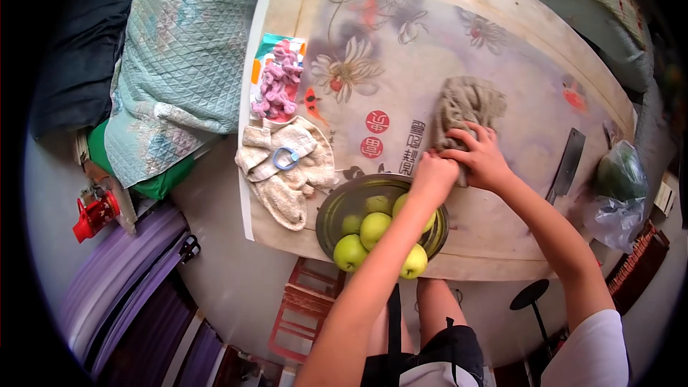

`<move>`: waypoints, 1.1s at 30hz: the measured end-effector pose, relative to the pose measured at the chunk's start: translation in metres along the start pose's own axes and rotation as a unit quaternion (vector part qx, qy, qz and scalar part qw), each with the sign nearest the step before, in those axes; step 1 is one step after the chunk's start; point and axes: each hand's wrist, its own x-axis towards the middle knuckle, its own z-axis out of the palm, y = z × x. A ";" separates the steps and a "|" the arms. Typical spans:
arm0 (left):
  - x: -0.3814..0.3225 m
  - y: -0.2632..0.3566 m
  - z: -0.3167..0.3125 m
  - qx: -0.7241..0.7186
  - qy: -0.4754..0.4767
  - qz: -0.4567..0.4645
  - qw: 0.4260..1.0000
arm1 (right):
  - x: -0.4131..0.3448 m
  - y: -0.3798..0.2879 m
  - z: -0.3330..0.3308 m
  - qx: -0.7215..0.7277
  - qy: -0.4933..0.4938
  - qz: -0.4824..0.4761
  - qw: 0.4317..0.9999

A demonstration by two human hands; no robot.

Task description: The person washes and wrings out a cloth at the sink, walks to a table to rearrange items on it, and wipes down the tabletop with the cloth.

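A grey-brown cloth [470, 102] lies bunched on the patterned table cover. My left hand [438, 177] holds its near left edge, fingers curled in. My right hand [480, 155] rests on the cloth's near part with the fingers spread and bent; whether it grips any fabric is hard to see. Beneath my left forearm stands a round metal bowl [329, 212] with several yellow-green apples [375, 230] in it, close to the table's near edge.
On the right lie a cleaver [570, 164] and a clear plastic bag [618, 220] with something green in it. On the left are a beige cloth [317, 156] with a blue band [285, 158] and pink fuzzy loops [277, 83] on a colourful packet. A red wooden chair [306, 301] stands below the table edge.
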 end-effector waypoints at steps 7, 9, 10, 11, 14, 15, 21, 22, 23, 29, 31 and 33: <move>0.010 0.079 0.063 -0.115 0.000 0.031 0.993 | -0.115 0.037 0.014 0.028 0.005 0.117 0.993; 0.006 0.095 0.059 -0.195 -0.003 -0.005 0.981 | -0.131 0.042 0.008 0.103 0.014 0.151 0.983; 0.006 0.099 0.052 -0.272 -0.012 -0.056 0.961 | -0.135 0.040 0.002 0.127 0.057 0.162 0.977; 0.011 0.102 0.045 -0.269 -0.012 -0.050 0.962 | -0.135 0.040 -0.005 0.152 0.100 0.170 0.968; 0.025 0.116 0.003 -0.334 0.191 -0.036 0.922 | -0.115 0.037 -0.057 0.101 0.245 0.163 0.950; 0.032 0.116 -0.014 -0.336 0.196 -0.047 0.920 | -0.106 0.046 -0.072 0.079 0.272 0.132 0.950; 0.109 0.055 -0.104 -0.319 0.260 -0.074 0.908 | 0.040 0.070 -0.131 0.054 0.466 0.121 0.875; 0.128 0.039 -0.109 -0.184 0.281 -0.075 0.939 | 0.066 0.079 -0.135 0.032 0.469 0.135 0.872; 0.146 0.021 -0.112 -0.106 0.259 -0.075 0.957 | 0.093 0.091 -0.129 0.061 0.481 0.136 0.864; 0.224 -0.052 -0.072 0.223 0.054 -0.044 0.972 | 0.172 0.132 -0.057 -0.075 0.270 0.029 0.959; 0.230 -0.049 -0.052 0.194 0.190 -0.067 0.960 | 0.171 0.153 -0.049 -0.067 0.301 -0.007 0.951; 0.237 -0.050 -0.045 0.213 0.202 -0.055 0.954 | 0.170 0.168 -0.043 -0.057 0.330 -0.043 0.941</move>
